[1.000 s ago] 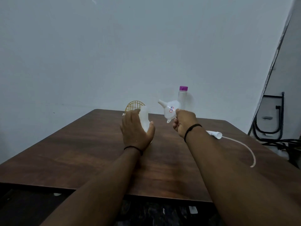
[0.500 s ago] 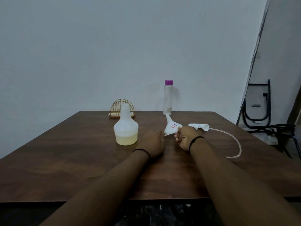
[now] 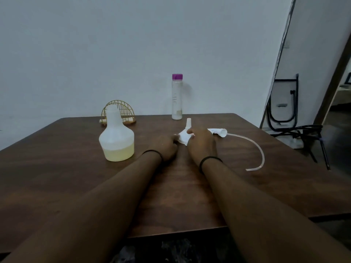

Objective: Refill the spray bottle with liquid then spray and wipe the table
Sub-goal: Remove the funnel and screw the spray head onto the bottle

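Both hands meet over the white funnel, which sits mouth-down on the table with its spout pointing up. The right hand curls over its cone, thumb on top; the left hand touches its near edge with bent fingers, though whether they pinch it cannot be told. To do this step well, the funnel likely needs turning spout-down and seating squarely in the open neck of the spray bottle before pouring. That uncapped bottle stands left of the hands, holding pale yellow liquid in its lower part. The purple-capped clear bottle at the far edge looks nearly empty. The spray head with its tube lies beside the right hand.
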